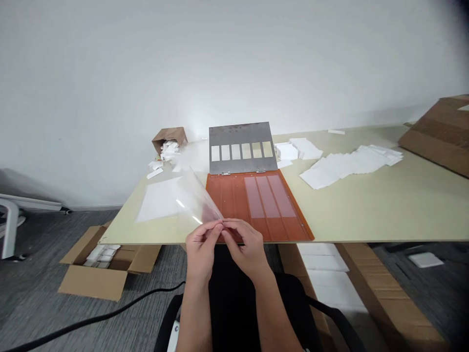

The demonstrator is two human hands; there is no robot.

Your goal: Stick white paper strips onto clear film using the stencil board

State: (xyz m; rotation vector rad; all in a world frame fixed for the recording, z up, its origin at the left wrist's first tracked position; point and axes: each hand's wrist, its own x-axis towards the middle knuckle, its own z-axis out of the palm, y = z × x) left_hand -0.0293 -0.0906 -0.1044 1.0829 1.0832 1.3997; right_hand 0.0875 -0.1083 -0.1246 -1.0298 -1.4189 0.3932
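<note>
The fingers [219, 229] of the left hand [200, 252] and right hand [244, 243] were pinched on a corner of a clear plastic film [196, 193], raised over the orange board [227, 195] at the desk's [366, 210] edge, a close grip that suited such slippery film.

Left hand [200, 252], right hand [246, 244] raised close together, fingertips [219, 226] pinching, forearms [194, 308] angled inward.

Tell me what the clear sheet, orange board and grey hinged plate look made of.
The clear sheet looks like thin plastic film: glossy, bending. The orange board seems satin-coated, base material unclear. The grey plate looks like dull, speckled sheet metal, probably steel.
</note>
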